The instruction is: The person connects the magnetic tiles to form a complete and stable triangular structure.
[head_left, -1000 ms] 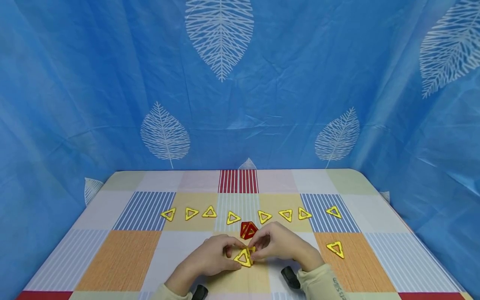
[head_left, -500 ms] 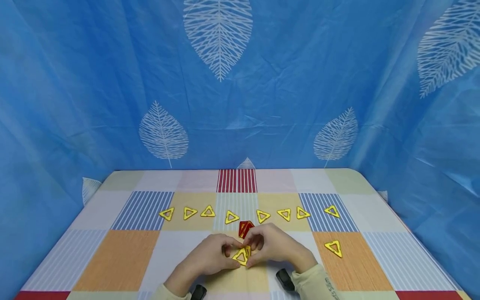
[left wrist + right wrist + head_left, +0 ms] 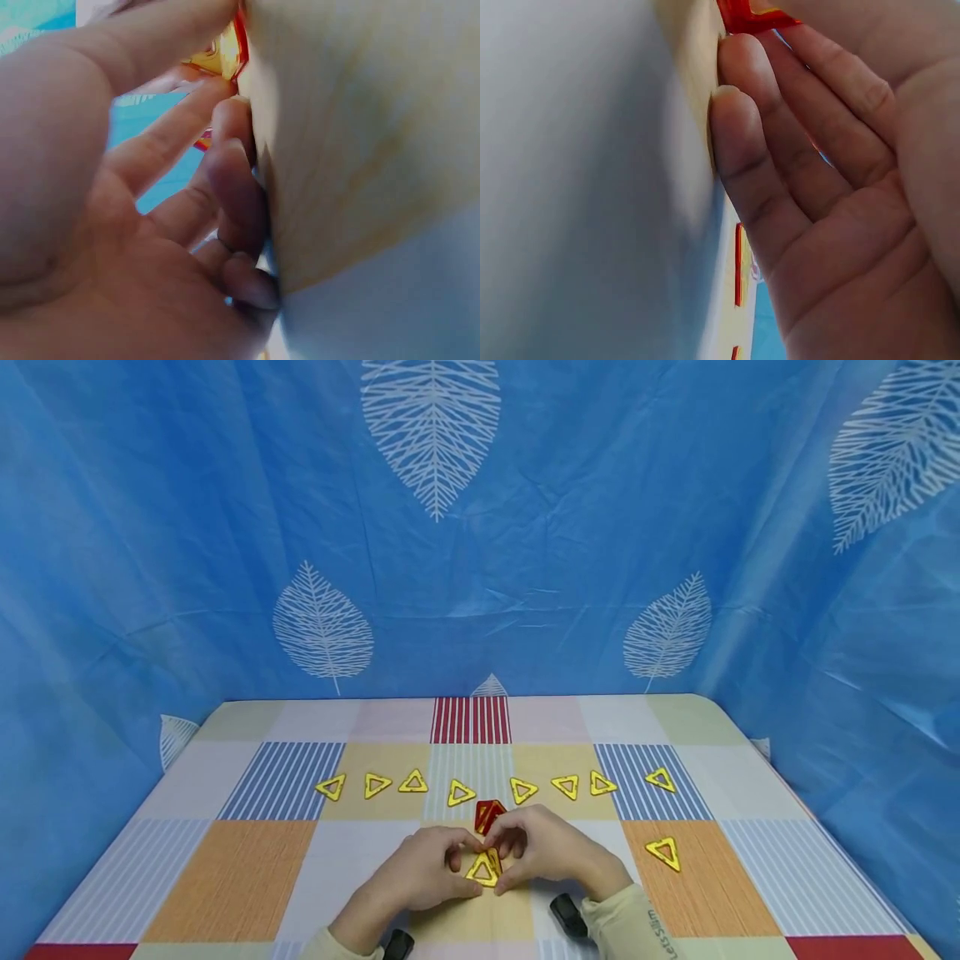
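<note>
In the head view, yellow triangular magnetic tiles lean together between the hands at the near middle of the table. My left hand point(image 3: 435, 867) pinches the front tile point(image 3: 482, 882), index finger at its top and thumb at its lower corner. From the other side my right hand point(image 3: 551, 850) pinches a second tile point(image 3: 494, 860), which stands tilted against the first. Just behind the fingers sits a small red pyramid point(image 3: 486, 817) of tiles, partly covered by the right hand. The left wrist view shows a tile point(image 3: 227, 56) beyond the thumb; the right wrist view shows a red tile corner point(image 3: 754, 19).
Several loose yellow triangle tiles point(image 3: 413, 789) lie in a row across the back of the table. One more tile point(image 3: 660, 842) lies to the right on an orange square. A blue curtain point(image 3: 480, 568) with leaf prints hangs behind the patchwork tablecloth point(image 3: 240, 885).
The right hand has shifted slightly left, its thumb now lower along the tiles, and covers more of the red pyramid. The left hand has stayed nearly still. The whole view has drifted slightly.
</note>
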A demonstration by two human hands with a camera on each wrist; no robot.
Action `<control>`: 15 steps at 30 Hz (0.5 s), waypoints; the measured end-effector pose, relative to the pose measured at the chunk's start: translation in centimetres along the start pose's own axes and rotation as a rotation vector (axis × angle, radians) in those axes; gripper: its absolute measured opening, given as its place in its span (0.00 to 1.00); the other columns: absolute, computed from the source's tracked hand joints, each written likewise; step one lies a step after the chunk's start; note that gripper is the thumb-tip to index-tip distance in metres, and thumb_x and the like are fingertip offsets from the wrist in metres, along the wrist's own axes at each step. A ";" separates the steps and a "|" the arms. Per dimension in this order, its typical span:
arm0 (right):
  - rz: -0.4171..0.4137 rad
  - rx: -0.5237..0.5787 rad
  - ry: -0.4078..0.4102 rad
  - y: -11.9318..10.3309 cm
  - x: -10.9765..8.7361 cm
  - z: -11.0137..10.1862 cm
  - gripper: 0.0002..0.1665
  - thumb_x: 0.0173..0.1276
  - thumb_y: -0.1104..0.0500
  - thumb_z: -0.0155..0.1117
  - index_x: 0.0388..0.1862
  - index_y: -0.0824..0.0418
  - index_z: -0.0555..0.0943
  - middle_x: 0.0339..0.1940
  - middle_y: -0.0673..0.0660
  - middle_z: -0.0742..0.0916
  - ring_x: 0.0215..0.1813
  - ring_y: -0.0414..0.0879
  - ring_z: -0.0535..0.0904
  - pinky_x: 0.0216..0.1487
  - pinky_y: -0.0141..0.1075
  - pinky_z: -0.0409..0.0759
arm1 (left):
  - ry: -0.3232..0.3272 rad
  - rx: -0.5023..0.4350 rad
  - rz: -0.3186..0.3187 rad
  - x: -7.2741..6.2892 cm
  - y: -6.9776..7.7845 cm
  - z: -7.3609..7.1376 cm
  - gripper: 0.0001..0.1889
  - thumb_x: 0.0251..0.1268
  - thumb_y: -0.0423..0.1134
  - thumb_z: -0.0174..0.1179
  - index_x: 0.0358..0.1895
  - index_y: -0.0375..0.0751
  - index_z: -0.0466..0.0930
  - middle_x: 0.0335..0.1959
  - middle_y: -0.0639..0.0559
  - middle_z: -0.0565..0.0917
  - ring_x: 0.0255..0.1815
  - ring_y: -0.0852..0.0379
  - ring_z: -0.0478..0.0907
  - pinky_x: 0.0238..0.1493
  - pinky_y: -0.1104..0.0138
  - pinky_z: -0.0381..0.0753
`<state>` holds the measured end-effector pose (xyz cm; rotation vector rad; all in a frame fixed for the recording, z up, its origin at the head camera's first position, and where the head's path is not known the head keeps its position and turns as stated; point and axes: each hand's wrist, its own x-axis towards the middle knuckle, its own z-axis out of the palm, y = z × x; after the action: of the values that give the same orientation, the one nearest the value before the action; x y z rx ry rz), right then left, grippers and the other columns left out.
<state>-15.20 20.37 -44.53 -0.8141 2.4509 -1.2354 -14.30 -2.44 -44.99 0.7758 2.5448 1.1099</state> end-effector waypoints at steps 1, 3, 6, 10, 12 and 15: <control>-0.003 0.012 -0.003 0.0 0.0 -0.1 0.22 0.45 0.61 0.87 0.40 0.56 0.86 0.31 0.46 0.85 0.34 0.41 0.81 0.37 0.33 0.80 | -0.006 -0.012 0.003 0.0 0.0 -0.1 0.21 0.49 0.43 0.79 0.47 0.46 0.87 0.23 0.61 0.75 0.23 0.64 0.68 0.26 0.68 0.67; -0.005 0.029 -0.007 0.1 0.0 -0.2 0.22 0.46 0.62 0.86 0.41 0.57 0.87 0.31 0.46 0.85 0.34 0.41 0.81 0.36 0.33 0.80 | -0.019 -0.038 0.007 -0.1 -0.1 -0.2 0.22 0.49 0.42 0.79 0.49 0.44 0.86 0.25 0.60 0.76 0.24 0.63 0.69 0.27 0.67 0.69; 0.008 0.040 -0.008 0.2 -0.2 -0.4 0.22 0.47 0.62 0.86 0.42 0.57 0.88 0.31 0.47 0.86 0.33 0.41 0.81 0.36 0.33 0.80 | -0.027 -0.076 0.014 -0.1 -0.2 -0.5 0.21 0.50 0.39 0.79 0.50 0.41 0.85 0.26 0.58 0.77 0.25 0.63 0.71 0.28 0.67 0.71; 0.048 0.042 0.009 0.4 -0.6 -1.1 0.22 0.47 0.63 0.86 0.42 0.56 0.88 0.31 0.49 0.85 0.32 0.42 0.80 0.35 0.33 0.80 | -0.026 -0.114 -0.006 0.0 -0.4 -0.7 0.19 0.53 0.39 0.77 0.48 0.40 0.85 0.26 0.58 0.78 0.24 0.61 0.73 0.27 0.66 0.72; 0.061 0.038 0.016 0.5 -0.8 -1.5 0.22 0.47 0.63 0.86 0.42 0.56 0.88 0.31 0.49 0.85 0.32 0.44 0.80 0.35 0.34 0.80 | -0.028 -0.134 -0.020 0.1 -0.5 -0.8 0.19 0.54 0.40 0.77 0.48 0.40 0.84 0.26 0.58 0.79 0.24 0.60 0.73 0.27 0.66 0.72; 0.072 0.047 0.019 0.6 -1.1 -1.8 0.21 0.48 0.63 0.85 0.42 0.56 0.88 0.31 0.50 0.85 0.33 0.46 0.81 0.35 0.34 0.80 | -0.030 -0.151 -0.026 0.0 -0.6 -1.1 0.19 0.56 0.41 0.75 0.50 0.39 0.83 0.26 0.58 0.79 0.24 0.59 0.74 0.26 0.66 0.72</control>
<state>-15.39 22.44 -43.98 -0.6984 2.4333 -1.2748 -15.02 -3.46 -44.68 0.7140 2.4063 1.2547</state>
